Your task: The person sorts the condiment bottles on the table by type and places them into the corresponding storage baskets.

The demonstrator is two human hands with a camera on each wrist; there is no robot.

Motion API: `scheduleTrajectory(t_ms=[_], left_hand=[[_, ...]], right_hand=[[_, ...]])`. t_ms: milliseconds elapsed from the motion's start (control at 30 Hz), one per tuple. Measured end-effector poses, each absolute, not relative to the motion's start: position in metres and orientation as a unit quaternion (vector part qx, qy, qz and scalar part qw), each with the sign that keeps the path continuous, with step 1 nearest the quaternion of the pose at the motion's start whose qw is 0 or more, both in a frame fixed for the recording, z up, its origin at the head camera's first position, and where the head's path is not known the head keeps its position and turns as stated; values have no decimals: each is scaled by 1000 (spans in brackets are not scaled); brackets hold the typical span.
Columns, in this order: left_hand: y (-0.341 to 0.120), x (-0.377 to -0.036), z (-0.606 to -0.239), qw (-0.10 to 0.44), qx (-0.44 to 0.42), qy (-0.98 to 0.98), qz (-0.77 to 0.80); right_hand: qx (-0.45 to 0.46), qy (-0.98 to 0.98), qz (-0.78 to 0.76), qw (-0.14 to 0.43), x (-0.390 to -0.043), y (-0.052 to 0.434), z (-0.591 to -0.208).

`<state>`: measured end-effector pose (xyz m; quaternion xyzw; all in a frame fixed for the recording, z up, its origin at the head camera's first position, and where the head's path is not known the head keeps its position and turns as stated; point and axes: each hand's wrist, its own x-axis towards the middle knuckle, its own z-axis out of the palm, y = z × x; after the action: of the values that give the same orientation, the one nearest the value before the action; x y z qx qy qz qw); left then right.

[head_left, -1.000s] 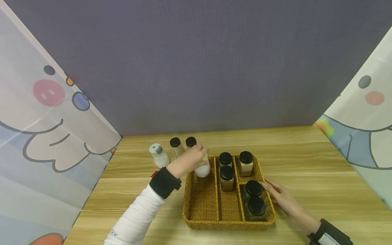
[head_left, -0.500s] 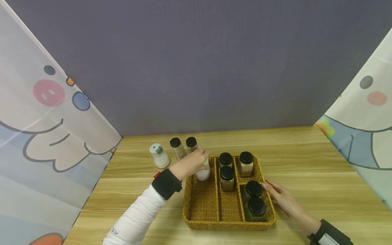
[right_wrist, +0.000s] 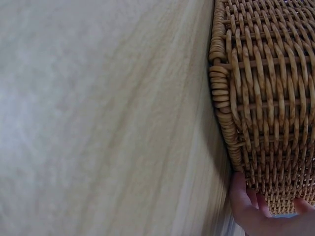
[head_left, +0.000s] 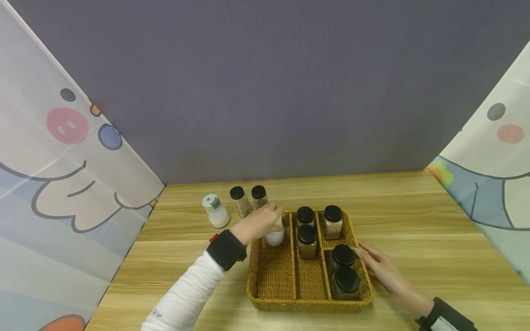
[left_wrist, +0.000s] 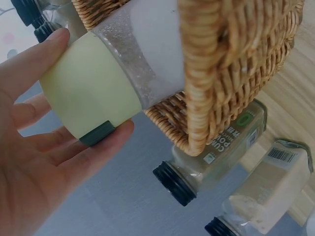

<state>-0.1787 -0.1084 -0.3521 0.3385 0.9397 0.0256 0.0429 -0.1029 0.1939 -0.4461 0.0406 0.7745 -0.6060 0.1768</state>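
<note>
My left hand (head_left: 261, 223) grips a seasoning shaker (head_left: 274, 236) by its cap, thumb on one side and fingers on the other. In the left wrist view the cap (left_wrist: 91, 83) is pale yellow-green with a dark green tab, over a clear body of white grains. The shaker's base is down in the far end of the left compartment of a wicker basket (head_left: 310, 303). At the basket's right side, my right hand (head_left: 383, 269) touches the rim and outer wall. The right wrist view shows its fingers (right_wrist: 241, 199) along the outer wicker wall (right_wrist: 270, 98).
Behind the basket's left corner stand two black-capped jars (head_left: 240, 202) and a white-capped shaker (head_left: 217, 212). Black-lidded jars (head_left: 307, 241) fill parts of the middle and right compartments. A grey panel (head_left: 265, 92) rises at the table's back edge.
My left hand has lowered the shaker slightly further into the left compartment, moving a little toward me. The right hand stays at the basket's side.
</note>
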Motion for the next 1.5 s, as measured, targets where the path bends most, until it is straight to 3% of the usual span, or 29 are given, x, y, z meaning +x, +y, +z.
scheduleTrajectory(t_ms=[900, 1500], left_hand=[[-117, -183, -364, -8, 364, 929, 73], [-126, -187, -346, -41, 354, 928, 111]], right_hand=[[47, 779, -600, 176, -102, 193, -446], [51, 775, -604, 178, -103, 193, -446]])
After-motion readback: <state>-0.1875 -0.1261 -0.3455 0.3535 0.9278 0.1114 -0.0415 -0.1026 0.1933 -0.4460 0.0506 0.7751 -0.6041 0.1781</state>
